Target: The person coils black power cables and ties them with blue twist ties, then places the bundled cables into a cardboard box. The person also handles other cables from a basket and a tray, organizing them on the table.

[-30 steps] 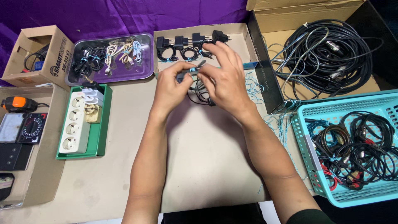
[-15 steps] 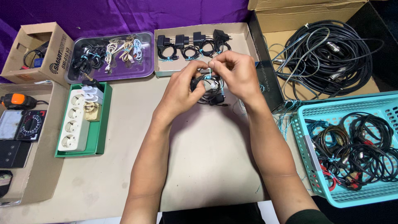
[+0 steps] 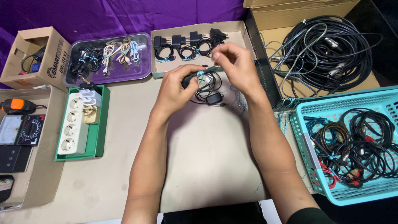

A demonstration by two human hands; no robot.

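Head view, looking down on your beige counter [image 3: 207, 157]. Your left hand [image 3: 176, 89] is curled with its fingers closed around a small coiled black cable with a black plug adapter [image 3: 207, 89], held just above the counter in front of the shallow cardboard tray [image 3: 159, 72]; the adapter's block hangs at the lower edge of the coil. Your right hand [image 3: 234, 64] is raised just above and to the right of the coil, its fingertips pinched together — on a thin pale-blue tie, it appears, though the tie is too fine to make out for certain. The cardboard tray holds a row of four black plug adapters [image 3: 188, 43], each with its cord bundled. To its left lies a purple-lined metal tray of white and black small cables [image 3: 107, 54]; nearer you, a green tray [image 3: 101, 120] carries a white multi-socket power strip [image 3: 76, 122]. On your right stand a large cardboard box of loosely coiled black cables [image 3: 327, 54] and a turquoise plastic basket [image 3: 306, 149] of tied black cable coils — loose blue tie strands lie on the counter just beside them.
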